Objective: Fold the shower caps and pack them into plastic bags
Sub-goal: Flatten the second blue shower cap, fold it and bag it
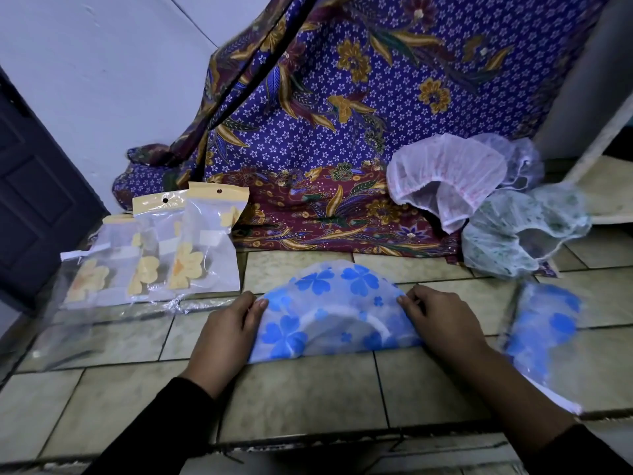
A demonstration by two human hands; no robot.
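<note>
Tiled surface (pixel 308 389) is carrying a half-folded blue-flowered shower cap (pixel 329 313) at lower centre.
Left hand (pixel 226 334) is pinching its left corner and right hand (pixel 442 323) is pinching its right corner; filled plastic bags (pixel 191 248) are leaning at middle left.

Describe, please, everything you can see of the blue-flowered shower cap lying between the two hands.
The blue-flowered shower cap looks like thin, translucent white plastic printed with large and small blue flowers. It is folded flat into a half-circle, curved edge away from the person, with a pale elastic band showing through as an arc. It lies on the tiled surface. The left hand pinches its left corner and the right hand its right corner.
</note>
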